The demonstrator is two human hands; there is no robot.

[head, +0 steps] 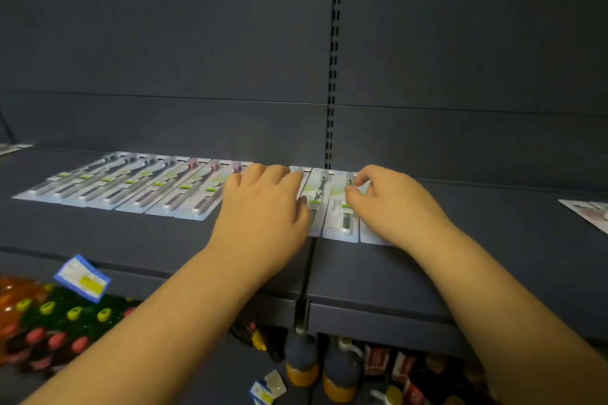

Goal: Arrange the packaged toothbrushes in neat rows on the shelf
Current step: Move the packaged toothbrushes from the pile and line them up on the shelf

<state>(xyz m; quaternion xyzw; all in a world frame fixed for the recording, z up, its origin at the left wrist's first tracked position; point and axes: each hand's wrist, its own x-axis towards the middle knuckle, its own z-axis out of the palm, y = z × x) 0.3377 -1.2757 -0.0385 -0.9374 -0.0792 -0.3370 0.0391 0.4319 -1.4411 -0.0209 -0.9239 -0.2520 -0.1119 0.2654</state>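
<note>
Several packaged toothbrushes [131,186] lie side by side in a row on the dark shelf [98,240], heads toward the back wall. My left hand [263,210] rests palm down on the packs in the middle of the row, fingers fairly straight, hiding what is under it. My right hand [391,204] lies on the packs at the row's right end, its thumb and fingers curled onto a pack with a dark green toothbrush [345,207]. Between the hands another green toothbrush pack [316,197] shows.
A loose toothbrush pack [589,210] lies at the shelf's far right edge. A slotted upright [332,76] runs up the back wall. Bottles [339,371] stand on the lower shelf and a price tag [82,278] hangs at the front lip.
</note>
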